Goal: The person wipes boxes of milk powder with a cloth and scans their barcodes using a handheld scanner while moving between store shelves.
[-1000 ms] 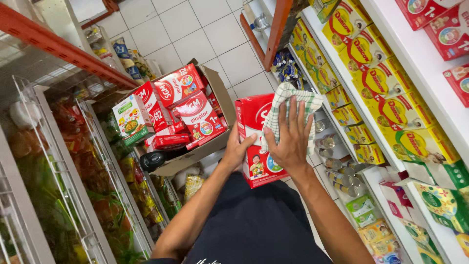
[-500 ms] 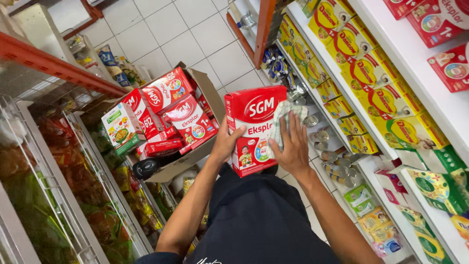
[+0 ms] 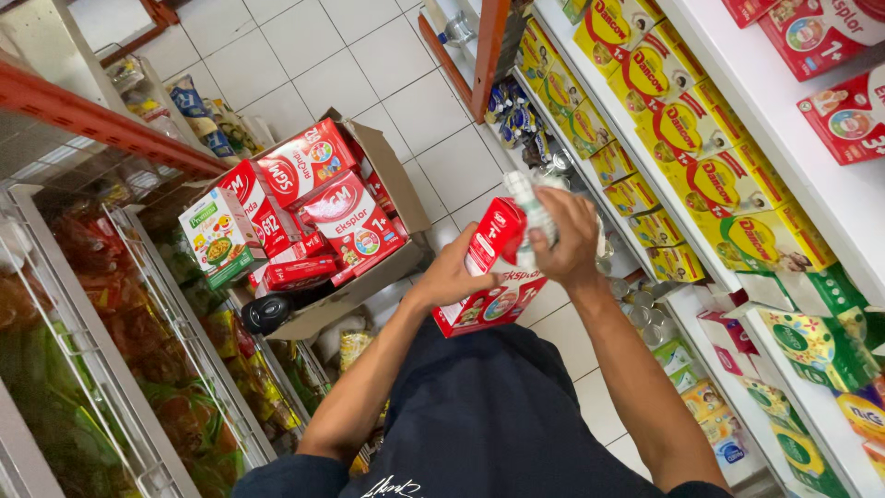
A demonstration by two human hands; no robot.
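the left hand (image 3: 452, 277) grips the lower edge of a red carton (image 3: 493, 277) held above the tiled floor (image 3: 277, 46), while the right hand (image 3: 567, 242) presses a crumpled cloth (image 3: 527, 205) on its top; it seems light, stiff, smooth-sided, best held by its edges.

Single head camera, tilted steeply down, close over forearms; shop aisle floor (image 3: 323, 55) beyond, shelves (image 3: 765, 101) right.
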